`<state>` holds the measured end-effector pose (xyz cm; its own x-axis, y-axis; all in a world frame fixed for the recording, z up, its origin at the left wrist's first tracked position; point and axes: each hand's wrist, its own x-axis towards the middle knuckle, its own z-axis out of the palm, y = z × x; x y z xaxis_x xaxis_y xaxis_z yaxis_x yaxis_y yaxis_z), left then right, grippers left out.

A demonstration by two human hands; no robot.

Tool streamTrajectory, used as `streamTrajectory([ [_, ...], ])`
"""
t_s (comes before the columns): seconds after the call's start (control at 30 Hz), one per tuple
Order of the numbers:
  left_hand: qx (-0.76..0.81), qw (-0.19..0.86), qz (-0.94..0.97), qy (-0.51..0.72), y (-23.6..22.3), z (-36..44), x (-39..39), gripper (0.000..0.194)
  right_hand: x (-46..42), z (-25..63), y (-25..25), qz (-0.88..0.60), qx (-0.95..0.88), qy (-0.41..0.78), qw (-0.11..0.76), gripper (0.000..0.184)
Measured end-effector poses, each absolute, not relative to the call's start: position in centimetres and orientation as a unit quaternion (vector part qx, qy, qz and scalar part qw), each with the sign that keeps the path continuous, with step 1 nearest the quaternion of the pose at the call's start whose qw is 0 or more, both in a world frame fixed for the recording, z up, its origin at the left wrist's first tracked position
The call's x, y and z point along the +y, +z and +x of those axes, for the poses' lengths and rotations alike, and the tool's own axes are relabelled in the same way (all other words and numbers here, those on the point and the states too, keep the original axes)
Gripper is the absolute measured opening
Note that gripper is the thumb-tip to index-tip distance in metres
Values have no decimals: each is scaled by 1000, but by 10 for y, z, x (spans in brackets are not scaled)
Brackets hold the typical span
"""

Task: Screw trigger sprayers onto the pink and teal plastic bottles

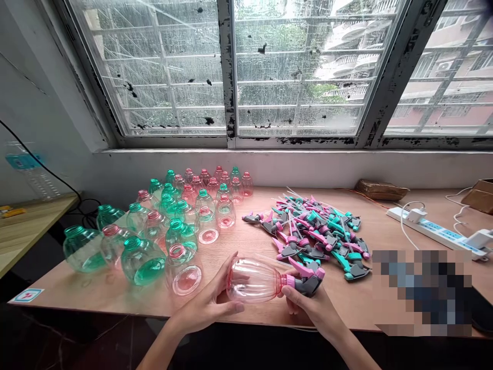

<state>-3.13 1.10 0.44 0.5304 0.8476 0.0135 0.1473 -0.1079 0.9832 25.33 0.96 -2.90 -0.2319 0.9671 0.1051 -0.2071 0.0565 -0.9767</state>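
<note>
A clear pink spray bottle lies on its side in the air above the table's front edge, its base to the left. Around that base my left hand is closed, thumb below and fingers behind. My right hand grips the neck end, where a pink and grey trigger spray head sits at the bottle's mouth. Whether the collar is fully screwed down cannot be told. Part of the right fingers is hidden behind the neck.
Several pink and green bottles without heads stand at the left of the table. A pile of trigger spray heads lies right of centre. Farther right are a power strip, a brown pouch and a blurred-out patch.
</note>
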Motion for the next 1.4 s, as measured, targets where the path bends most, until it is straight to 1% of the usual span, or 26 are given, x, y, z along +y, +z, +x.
streamTrajectory([
  [0.1,372,543,679,325,2,-32,10,102,9,253,-29,-362,-523,581,508,41],
  [0.23,370,557,673,317,0,-34,11,109,9,254,-27,-361,-533,579,500,41],
  [0.4,370,558,673,314,0,-35,14,93,10,256,-27,-359,-549,580,483,40],
  [0.47,365,554,679,314,0,-35,14,90,10,256,-27,-360,-542,581,489,38],
  [0.53,364,552,681,314,1,-35,13,92,9,255,-28,-358,-529,584,500,40],
  [0.67,370,544,681,320,-1,-35,10,102,8,253,-28,-360,-506,584,523,41],
  [0.8,380,533,684,321,-2,-36,10,103,8,253,-28,-357,-521,580,514,40],
  [0.9,380,550,675,312,0,-34,11,104,9,254,-28,-362,-529,577,506,41],
  [1.03,373,571,664,307,2,-32,12,98,10,256,-29,-363,-555,571,484,39],
  [1.23,373,545,677,325,1,-32,10,100,8,251,-26,-363,-516,577,519,40],
  [1.4,374,555,666,330,1,-32,10,106,8,252,-26,-371,-529,572,506,39],
])
